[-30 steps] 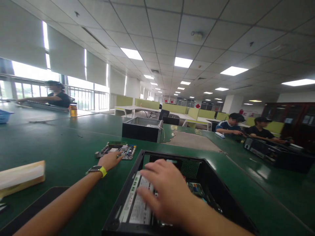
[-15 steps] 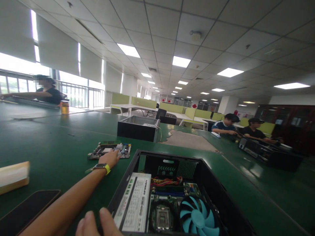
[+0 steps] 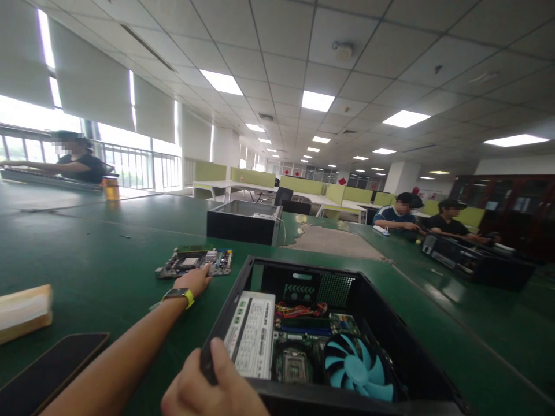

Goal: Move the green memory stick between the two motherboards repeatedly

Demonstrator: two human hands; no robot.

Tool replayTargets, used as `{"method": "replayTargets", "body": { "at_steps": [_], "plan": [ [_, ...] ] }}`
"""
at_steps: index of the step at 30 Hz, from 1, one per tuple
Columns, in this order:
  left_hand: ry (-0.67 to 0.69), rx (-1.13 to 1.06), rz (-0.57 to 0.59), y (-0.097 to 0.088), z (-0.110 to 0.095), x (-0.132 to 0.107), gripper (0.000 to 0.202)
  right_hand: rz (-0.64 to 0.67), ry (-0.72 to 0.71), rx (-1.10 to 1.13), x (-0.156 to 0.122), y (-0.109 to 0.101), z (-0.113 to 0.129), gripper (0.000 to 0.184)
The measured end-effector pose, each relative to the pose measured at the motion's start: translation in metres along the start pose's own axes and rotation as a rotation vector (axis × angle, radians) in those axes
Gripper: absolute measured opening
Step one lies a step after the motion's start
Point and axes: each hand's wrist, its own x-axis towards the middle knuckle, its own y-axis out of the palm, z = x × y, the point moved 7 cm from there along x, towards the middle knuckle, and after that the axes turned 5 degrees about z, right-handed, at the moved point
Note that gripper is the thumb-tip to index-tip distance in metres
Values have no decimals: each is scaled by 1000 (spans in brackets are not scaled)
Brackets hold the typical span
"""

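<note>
My left hand [image 3: 194, 283], with a watch on its wrist, reaches to the loose motherboard [image 3: 191, 263] lying flat on the green table. Its fingers stretch out to the board's near edge; the fingertips are partly hidden. At the bottom centre, my right hand [image 3: 212, 384] is closed round the near left corner of an open black computer case [image 3: 373, 300]. Inside the case are a white-labelled power supply [image 3: 254, 335], a blue fan [image 3: 358, 370], coloured cables [image 3: 301, 310] and a bare processor socket [image 3: 295, 368].
Another case [image 3: 238, 225] stands behind, beside a worn patch [image 3: 333, 240] in the table covering. A dark flat pad [image 3: 52, 370] and a cardboard box [image 3: 26, 312] lie at left. Co-workers sit at far left [image 3: 80, 159] and right [image 3: 399, 214], near another case [image 3: 472, 263].
My right hand has moved up and right and closed on the case's corner. The case now sits slightly farther right in view. My left hand stays by the motherboard.
</note>
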Motion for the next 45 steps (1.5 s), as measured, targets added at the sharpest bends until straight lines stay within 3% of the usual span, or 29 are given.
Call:
{"method": "replayTargets", "body": {
  "at_steps": [5,11,17,23,30,34,45],
  "plan": [
    [-1,-52,10,2,5,-4,53,121,109,71,-14,29,-42,31],
    [-7,-79,20,3,8,-5,54,311,411,28,-51,76,-122,36],
    [-6,-86,15,1,10,-2,51,538,717,-1,-121,119,-200,40],
    [-15,-65,10,-5,8,-7,51,676,978,-91,-210,138,-256,43],
    [-7,-25,-22,-7,8,-8,53,795,1170,-197,-312,139,-290,49],
    [3,20,-19,-9,2,-4,52,843,1224,-216,-350,138,-299,49],
    [-1,29,-85,-25,-10,-5,41,806,1260,-169,-359,143,-301,54]
  ]
}}
